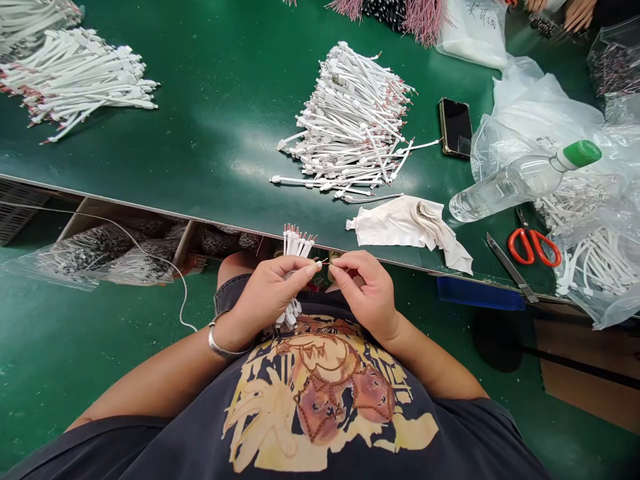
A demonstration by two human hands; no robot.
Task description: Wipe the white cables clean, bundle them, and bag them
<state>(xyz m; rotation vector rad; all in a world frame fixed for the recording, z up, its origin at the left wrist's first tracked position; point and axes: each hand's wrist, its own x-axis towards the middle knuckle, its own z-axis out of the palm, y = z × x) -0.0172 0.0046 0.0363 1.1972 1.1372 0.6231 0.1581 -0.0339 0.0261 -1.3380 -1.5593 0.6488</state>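
My left hand is closed around a bundle of short white cables, their thin red wire ends pointing up and away from me. Between its thumb and forefinger the end of one cable sticks out to the right. My right hand pinches the fine red wire at that end. Both hands are close together over my lap, just off the table's near edge. Beyond them on the green table lies a big pile of similar white cables. A crumpled white cloth is to the right of the pile.
A phone, a clear bottle with a green cap, red-handled scissors and a metal blade-like tool lie on the right. Plastic bags of cables crowd the right edge. Another cable pile is far left. Someone's hands show top right.
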